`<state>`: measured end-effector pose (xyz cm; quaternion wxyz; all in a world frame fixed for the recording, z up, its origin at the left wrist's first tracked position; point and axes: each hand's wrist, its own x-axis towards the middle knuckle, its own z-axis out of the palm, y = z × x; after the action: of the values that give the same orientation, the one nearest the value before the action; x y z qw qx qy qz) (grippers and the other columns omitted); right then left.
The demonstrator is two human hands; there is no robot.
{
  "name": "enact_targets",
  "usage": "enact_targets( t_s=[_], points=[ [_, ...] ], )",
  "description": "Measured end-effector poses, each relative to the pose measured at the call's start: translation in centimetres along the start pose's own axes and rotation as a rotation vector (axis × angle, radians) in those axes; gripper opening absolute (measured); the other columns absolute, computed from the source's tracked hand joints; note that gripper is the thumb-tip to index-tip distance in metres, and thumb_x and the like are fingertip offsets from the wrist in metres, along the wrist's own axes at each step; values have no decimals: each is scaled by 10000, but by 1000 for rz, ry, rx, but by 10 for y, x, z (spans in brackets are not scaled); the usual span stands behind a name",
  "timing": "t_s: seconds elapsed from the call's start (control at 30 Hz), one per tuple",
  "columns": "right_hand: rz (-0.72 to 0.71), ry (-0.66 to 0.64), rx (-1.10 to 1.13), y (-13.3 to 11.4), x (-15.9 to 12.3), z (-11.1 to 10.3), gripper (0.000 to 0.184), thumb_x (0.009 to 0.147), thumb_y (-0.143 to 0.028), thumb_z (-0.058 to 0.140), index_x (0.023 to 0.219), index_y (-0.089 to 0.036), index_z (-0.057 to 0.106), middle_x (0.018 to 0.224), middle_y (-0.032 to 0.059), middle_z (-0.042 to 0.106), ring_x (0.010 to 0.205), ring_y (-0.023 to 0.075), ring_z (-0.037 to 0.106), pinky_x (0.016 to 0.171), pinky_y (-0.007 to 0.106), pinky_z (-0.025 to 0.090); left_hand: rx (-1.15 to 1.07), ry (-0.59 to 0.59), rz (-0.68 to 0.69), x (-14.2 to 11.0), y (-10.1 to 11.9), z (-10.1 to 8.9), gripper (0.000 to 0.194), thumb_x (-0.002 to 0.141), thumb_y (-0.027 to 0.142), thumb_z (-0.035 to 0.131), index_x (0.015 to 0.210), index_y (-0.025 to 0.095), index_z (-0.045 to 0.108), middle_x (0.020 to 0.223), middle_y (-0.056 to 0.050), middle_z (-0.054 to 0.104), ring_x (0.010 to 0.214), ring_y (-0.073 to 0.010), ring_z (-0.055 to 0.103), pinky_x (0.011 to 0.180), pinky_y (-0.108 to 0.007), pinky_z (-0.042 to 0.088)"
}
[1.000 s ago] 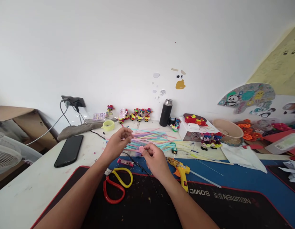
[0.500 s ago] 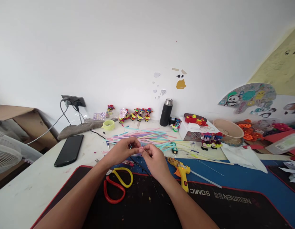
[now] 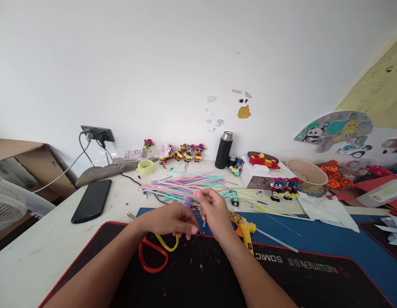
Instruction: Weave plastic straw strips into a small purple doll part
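Note:
My right hand [image 3: 214,214] is closed in a pinch above the mat's back edge. A short blue pipe cleaner end [image 3: 204,224] shows just below its fingers; the rest is hidden. Close to the thumb is a small purple coil [image 3: 187,202]; I cannot tell whether it touches. Lower and to the left, my left hand [image 3: 174,220] bends down with thumb and fingertips together, near a thin black cord [image 3: 206,246]. What they hold, if anything, is hidden. Pastel pipe cleaners [image 3: 175,187] lie heaped behind both hands. Red-and-yellow-handled scissors [image 3: 155,261] lie under the left forearm.
A yellow glue gun [image 3: 246,233] rests right of my right hand. Further back are a black flask [image 3: 224,150], a tape roll [image 3: 145,167], several small figures [image 3: 190,152] and a white box [image 3: 265,173]. A phone [image 3: 91,201] lies left, beside the black mat [image 3: 185,286].
My hands, together before, have parted. The left has moved down toward the mat, its palm turned downward; the right has stayed up and shifted slightly right. The purple coil has come into view.

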<state>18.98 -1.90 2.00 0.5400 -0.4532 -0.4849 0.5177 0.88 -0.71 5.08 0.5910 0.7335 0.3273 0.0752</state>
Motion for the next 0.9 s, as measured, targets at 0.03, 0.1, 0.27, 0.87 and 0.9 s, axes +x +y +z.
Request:
enact_targets(
  t_s=[0.03, 0.1, 0.27, 0.87, 0.9],
  points=[
    [2, 1, 4, 0, 0, 0, 398, 840, -585, 742, 853, -213, 600, 452, -106, 439, 356, 91, 356, 380, 229, 267, -14, 68, 0, 4, -2, 2, 413, 861, 584, 727, 920, 176, 744, 760, -28, 721, 610, -134, 607, 567, -227, 484],
    [8, -10, 13, 1, 0, 0, 384, 845, -571, 737, 851, -214, 596, 448, -107, 435, 352, 89, 359, 373, 226, 253, -86, 220, 38, 11, -7, 1, 424, 847, 593, 730, 934, 178, 709, 752, -10, 688, 605, -135, 600, 551, -230, 479],
    [8, -38, 31, 2, 1, 0, 386, 850, -573, 724, 834, -219, 571, 462, -108, 438, 347, 84, 348, 358, 226, 247, -255, 465, 146, 15, -9, -9, 462, 825, 626, 726, 786, 169, 670, 674, -4, 648, 539, -125, 563, 530, -251, 476],
    [16, -138, -103, 3, -4, 2, 342, 872, -534, 700, 811, -222, 575, 520, -90, 468, 366, 85, 367, 377, 214, 250, -80, 475, 120, -1, -4, -23, 294, 791, 474, 802, 793, 183, 756, 718, -8, 701, 626, -162, 618, 618, -268, 523],
    [19, -138, -99, 3, -4, 3, 346, 871, -540, 701, 815, -222, 576, 521, -91, 465, 366, 84, 362, 375, 214, 250, -72, 476, 123, -1, -5, -23, 282, 798, 465, 797, 804, 186, 758, 718, -7, 698, 632, -167, 621, 620, -270, 525]
  ],
)
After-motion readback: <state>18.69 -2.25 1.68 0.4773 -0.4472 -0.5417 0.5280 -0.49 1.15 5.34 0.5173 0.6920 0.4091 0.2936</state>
